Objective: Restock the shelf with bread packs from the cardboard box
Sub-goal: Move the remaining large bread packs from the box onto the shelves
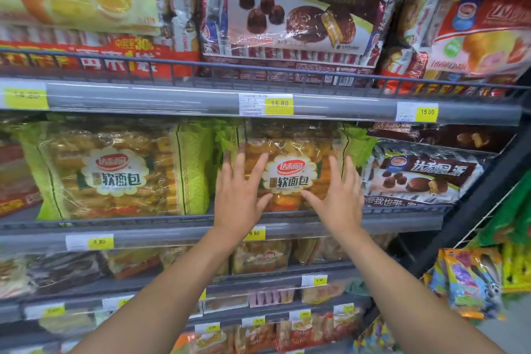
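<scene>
A green-edged clear bread pack [290, 149] stands upright on the middle shelf [402, 221], label facing me. My left hand [238, 195] presses flat on its left side with fingers spread and straight. My right hand [337, 195] presses flat on its right side the same way. A second bread pack of the same kind [120, 172] stands just to its left on the same shelf. The cardboard box is out of view.
Dark chocolate pie packs [422, 175] stand right of the pressed pack, and a larger one [293, 14] sits on the upper shelf. Lower shelves [258, 284] hold more bagged goods. A dark upright post [471, 204] and hanging snack bags [471, 282] are at right.
</scene>
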